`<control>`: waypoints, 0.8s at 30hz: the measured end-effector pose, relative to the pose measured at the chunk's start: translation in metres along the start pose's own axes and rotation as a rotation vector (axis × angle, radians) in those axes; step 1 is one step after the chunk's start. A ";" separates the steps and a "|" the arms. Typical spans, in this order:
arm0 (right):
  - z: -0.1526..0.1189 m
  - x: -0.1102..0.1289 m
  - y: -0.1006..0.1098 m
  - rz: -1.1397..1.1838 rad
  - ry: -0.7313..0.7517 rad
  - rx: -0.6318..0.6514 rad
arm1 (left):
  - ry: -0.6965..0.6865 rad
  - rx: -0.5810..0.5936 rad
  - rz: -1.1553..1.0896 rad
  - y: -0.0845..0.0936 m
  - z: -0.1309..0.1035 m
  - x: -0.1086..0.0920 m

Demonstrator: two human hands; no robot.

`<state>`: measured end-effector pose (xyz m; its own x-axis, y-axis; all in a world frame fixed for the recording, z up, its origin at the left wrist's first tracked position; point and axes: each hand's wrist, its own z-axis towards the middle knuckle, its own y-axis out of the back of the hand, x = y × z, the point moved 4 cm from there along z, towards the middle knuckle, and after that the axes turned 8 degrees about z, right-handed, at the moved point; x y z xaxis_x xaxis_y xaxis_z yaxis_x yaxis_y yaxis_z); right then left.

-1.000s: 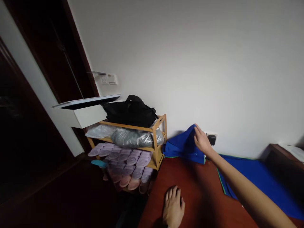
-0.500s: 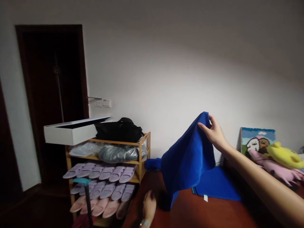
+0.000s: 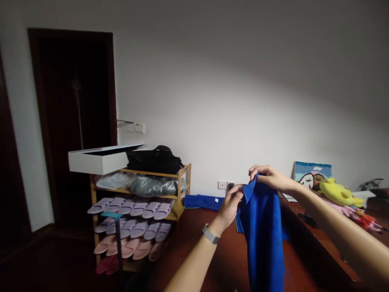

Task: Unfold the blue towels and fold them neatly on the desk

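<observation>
A blue cloth (image 3: 263, 235) hangs down in folds between my hands above the reddish-brown table (image 3: 203, 239). My right hand (image 3: 263, 175) pinches its top edge. Close beside it, my left hand (image 3: 231, 205), with a grey watch band on the wrist, has its fingers closed on the cloth's left corner. Behind the hanging cloth another blue cloth lies on the table, mostly hidden. A folded blue cloth (image 3: 202, 201) with a small white tag lies at the table's back left, by the wall.
On the left stands a wooden rack (image 3: 170, 207) with several slippers, a black bag (image 3: 154, 159) and a white box (image 3: 91, 163) jutting out. A yellow plush toy (image 3: 337, 192) and a picture (image 3: 313, 172) are at the right. A socket (image 3: 222, 185) is on the wall.
My left hand has risen from the table and taken hold of the cloth's corner. My right hand has come lower, and the cloth now hangs narrower and nearer. The view has shifted slightly.
</observation>
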<state>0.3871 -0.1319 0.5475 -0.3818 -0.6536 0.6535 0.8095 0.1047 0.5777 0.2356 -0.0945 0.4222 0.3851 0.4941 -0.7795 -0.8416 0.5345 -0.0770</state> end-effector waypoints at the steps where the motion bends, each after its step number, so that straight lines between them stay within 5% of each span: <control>1: -0.005 0.003 0.001 -0.032 0.010 0.017 | -0.014 0.052 0.024 -0.006 -0.005 -0.008; 5: -0.019 0.010 0.010 -0.109 -0.016 -0.001 | -0.035 0.177 0.130 -0.018 -0.020 -0.020; 9: -0.029 0.015 0.011 -0.219 -0.066 -0.060 | -0.016 -0.005 0.299 -0.020 -0.018 -0.021; 13: -0.038 0.027 -0.009 -0.260 0.039 0.043 | -0.055 -0.077 0.392 -0.021 -0.005 -0.029; 19: -0.039 0.028 -0.022 -0.402 0.113 -0.005 | -0.105 -0.045 0.438 -0.018 0.006 -0.043; 24: -0.039 0.037 -0.002 -0.538 0.181 -0.107 | 0.004 0.082 0.570 0.000 -0.018 -0.031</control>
<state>0.3886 -0.1856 0.5514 -0.6774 -0.7127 0.1823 0.5669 -0.3478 0.7468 0.2162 -0.1221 0.4355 -0.1221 0.7171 -0.6861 -0.8836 0.2364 0.4043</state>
